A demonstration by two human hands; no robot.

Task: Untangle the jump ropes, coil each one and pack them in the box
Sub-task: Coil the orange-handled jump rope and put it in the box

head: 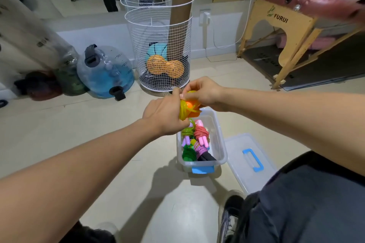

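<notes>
A yellow jump rope with orange handles point(187, 109) is held in the air above the far end of the clear plastic box point(221, 150). My left hand point(165, 113) grips the coiled bundle from the left. My right hand point(201, 92) pinches a strand of the yellow rope at the top. Inside the box lie several coiled ropes: a light green one with purple handles point(186, 133), a pink one point(201, 134), a dark green one point(188, 154) and a purple one with black handles point(203, 153).
The box's clear lid with a blue handle point(250, 162) lies on the floor to its right. A white wire basket point(164, 45) with balls stands behind. A blue water bag point(106, 73) sits left, a wooden folding table point(280, 31) right. My shoe point(229, 217) is near the lid.
</notes>
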